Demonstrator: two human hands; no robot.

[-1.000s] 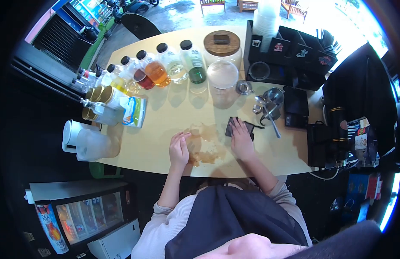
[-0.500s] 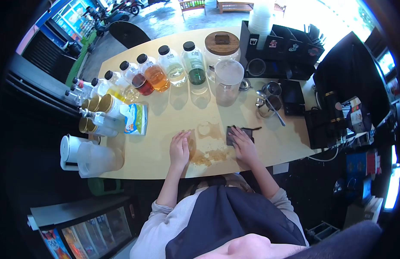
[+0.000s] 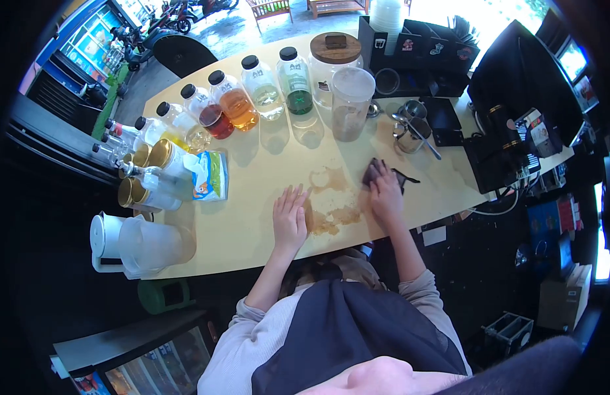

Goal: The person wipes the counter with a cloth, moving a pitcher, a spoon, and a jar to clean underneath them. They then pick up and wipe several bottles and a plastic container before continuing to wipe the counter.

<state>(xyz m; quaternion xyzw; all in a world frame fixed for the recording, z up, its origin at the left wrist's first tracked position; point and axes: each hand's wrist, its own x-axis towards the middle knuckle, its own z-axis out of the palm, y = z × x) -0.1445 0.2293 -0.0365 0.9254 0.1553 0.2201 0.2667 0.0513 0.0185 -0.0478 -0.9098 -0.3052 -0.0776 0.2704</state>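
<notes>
My right hand (image 3: pixel 386 194) rests on a dark folded cloth (image 3: pixel 372 174) on the pale wooden table (image 3: pixel 252 227); whether the fingers grip it is hard to see. A thin dark strap sticks out to the cloth's right. Left of it, my left hand (image 3: pixel 290 220) lies palm down on the table with its fingers stretched and nothing in it. Between the hands spreads a brown wet spill (image 3: pixel 334 219), with a fainter ring-shaped stain (image 3: pixel 326 178) above it.
Bottles of coloured liquid (image 3: pixel 238 108) line the table's far left side. Nearer are a wipes pack (image 3: pixel 211 176) and a clear pitcher (image 3: pixel 150 245). A tall clear container (image 3: pixel 351 108), metal cups with a spoon (image 3: pixel 413 135) and a black monitor (image 3: pixel 532 82) stand to the right.
My right hand has moved up and slightly right with the cloth, away from the spill. My left hand is slightly farther right in view. The whole view has shifted and tilted a little.
</notes>
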